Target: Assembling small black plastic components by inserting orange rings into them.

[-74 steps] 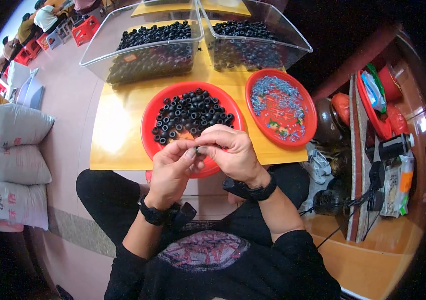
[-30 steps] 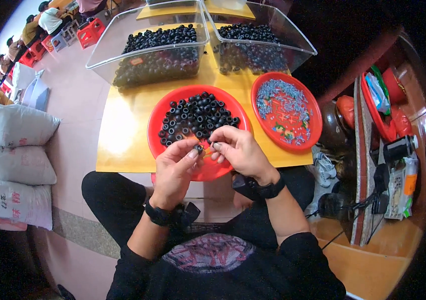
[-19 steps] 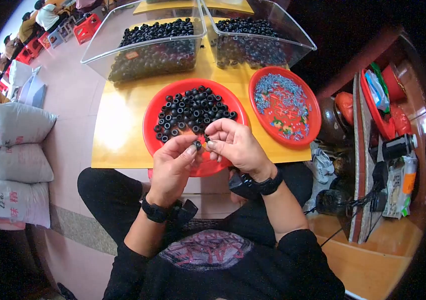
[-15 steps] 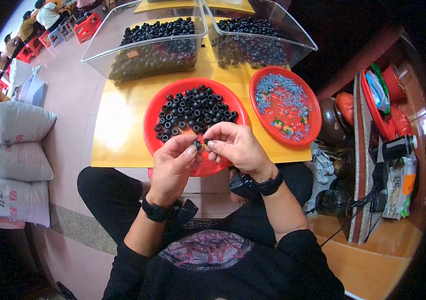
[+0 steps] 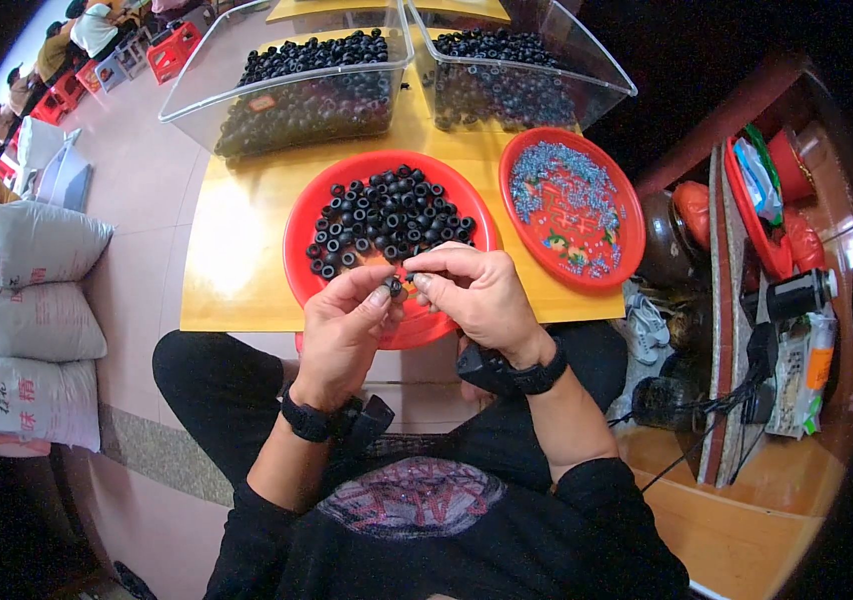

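Over the near edge of a red plate (image 5: 299,222), my two hands meet fingertip to fingertip. My left hand (image 5: 339,328) is closed, pinching a small black ring-shaped piece (image 5: 394,286) between thumb and fingers. Right beside it, my right hand (image 5: 495,308) pinches a tiny dark piece (image 5: 411,278) whose kind is too small to make out. Whether the two pieces touch is unclear. Many loose black ring-shaped pieces (image 5: 387,212) lie in the plate beyond my fingers.
A second red plate (image 5: 631,268) on the right holds tiny bluish clear pieces (image 5: 559,185). Two clear plastic bins (image 5: 309,112) (image 5: 517,98) of black pieces stand at the back of the yellow table (image 5: 222,290). White sacks (image 5: 35,325) are stacked at left; people sit far left.
Both hands keep their pinches almost in place, with only slight fingertip movement. The table and plates sit slightly higher in the picture.
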`<action>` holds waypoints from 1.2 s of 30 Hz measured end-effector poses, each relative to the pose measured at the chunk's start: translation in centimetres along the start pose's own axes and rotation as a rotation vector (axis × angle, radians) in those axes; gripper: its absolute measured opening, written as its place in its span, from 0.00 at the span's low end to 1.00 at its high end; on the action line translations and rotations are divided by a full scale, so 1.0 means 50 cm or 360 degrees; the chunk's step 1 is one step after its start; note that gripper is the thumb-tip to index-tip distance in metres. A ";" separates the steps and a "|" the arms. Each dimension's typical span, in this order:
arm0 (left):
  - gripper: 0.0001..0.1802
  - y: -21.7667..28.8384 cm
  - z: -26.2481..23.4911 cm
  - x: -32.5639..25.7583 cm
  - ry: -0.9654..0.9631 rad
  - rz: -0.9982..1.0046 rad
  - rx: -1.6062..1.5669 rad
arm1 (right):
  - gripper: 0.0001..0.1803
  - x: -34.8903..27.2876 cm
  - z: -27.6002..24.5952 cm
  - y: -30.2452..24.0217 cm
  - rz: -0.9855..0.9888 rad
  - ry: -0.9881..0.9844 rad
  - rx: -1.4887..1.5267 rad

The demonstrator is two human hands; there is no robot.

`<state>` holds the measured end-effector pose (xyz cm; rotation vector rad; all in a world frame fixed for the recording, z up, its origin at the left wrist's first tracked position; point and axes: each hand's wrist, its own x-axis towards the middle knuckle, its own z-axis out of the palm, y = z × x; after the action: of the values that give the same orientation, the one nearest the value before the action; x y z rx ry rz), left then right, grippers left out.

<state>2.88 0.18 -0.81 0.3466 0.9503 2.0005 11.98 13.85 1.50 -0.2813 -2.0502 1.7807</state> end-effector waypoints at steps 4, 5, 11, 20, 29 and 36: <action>0.14 -0.001 -0.004 -0.001 -0.0023 -0.0006 0.0015 | 0.05 -0.007 0.018 -0.020 0.0203 0.0119 0.0331; 0.14 -0.002 -0.003 -0.001 -0.0023 -0.0006 0.0015 | 0.05 -0.007 0.018 -0.019 0.0203 0.0119 0.0331; 0.13 -0.002 -0.001 0.000 -0.0012 0.0025 -0.0012 | 0.05 -0.011 0.015 -0.011 0.0148 0.0002 -0.0100; 0.12 -0.008 0.015 -0.007 0.0164 0.0247 0.0609 | 0.03 -0.012 0.013 -0.020 -0.0275 0.0108 -0.0630; 0.09 0.001 0.024 -0.015 0.0153 0.0546 0.1162 | 0.03 -0.015 0.004 -0.027 -0.0276 0.0011 -0.0510; 0.06 0.019 0.026 -0.025 0.0009 0.0683 0.1325 | 0.03 -0.010 -0.007 -0.029 0.0274 -0.0226 0.0252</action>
<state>3.74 -0.49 0.89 1.0702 1.8104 1.8637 12.75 13.70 2.87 -0.2996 -2.0166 2.1099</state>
